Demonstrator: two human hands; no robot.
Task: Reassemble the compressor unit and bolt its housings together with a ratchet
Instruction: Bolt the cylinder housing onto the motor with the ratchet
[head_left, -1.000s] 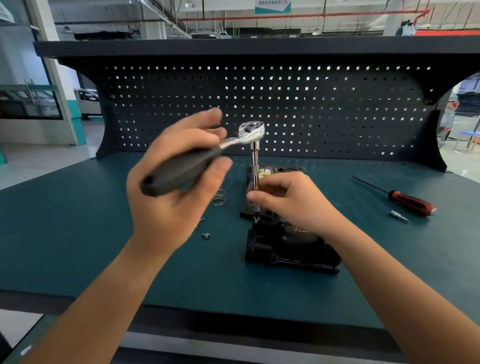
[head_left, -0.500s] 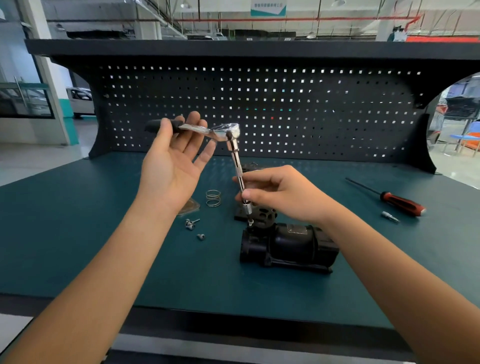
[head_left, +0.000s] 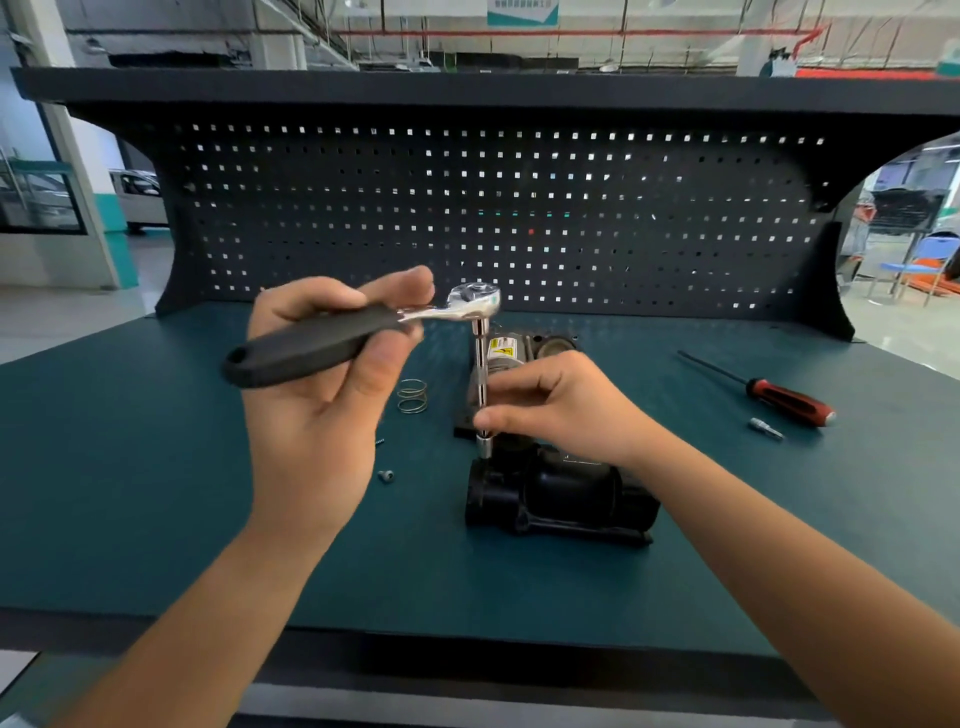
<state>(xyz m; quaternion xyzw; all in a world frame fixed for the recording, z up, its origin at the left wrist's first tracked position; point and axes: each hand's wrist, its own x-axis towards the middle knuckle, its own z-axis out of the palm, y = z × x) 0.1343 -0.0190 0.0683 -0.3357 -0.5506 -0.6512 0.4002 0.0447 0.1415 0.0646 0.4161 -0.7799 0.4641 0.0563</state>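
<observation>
Teal workbench (head_left: 156, 467) under you, dark pegboard (head_left: 571, 208) behind. Your left hand (head_left: 311, 431) curls round the black handle of the chrome ratchet (head_left: 322, 345), held level. Your right hand (head_left: 566, 410) pinches its upright chrome extension bar (head_left: 482, 374) low down, tip at the top edge of the black plastic compressor unit (head_left: 561, 493) lying mid-bench. Wire coil spring (head_left: 413, 397) to its left, red-handled screwdriver (head_left: 779, 397) well right.

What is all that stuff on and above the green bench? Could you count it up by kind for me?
Ratchet: 1
Screwdriver: 1
Driver bit: 1
Spring: 1
Loose screw: 2 in sight
Compressor housing: 2
Total: 8
</observation>
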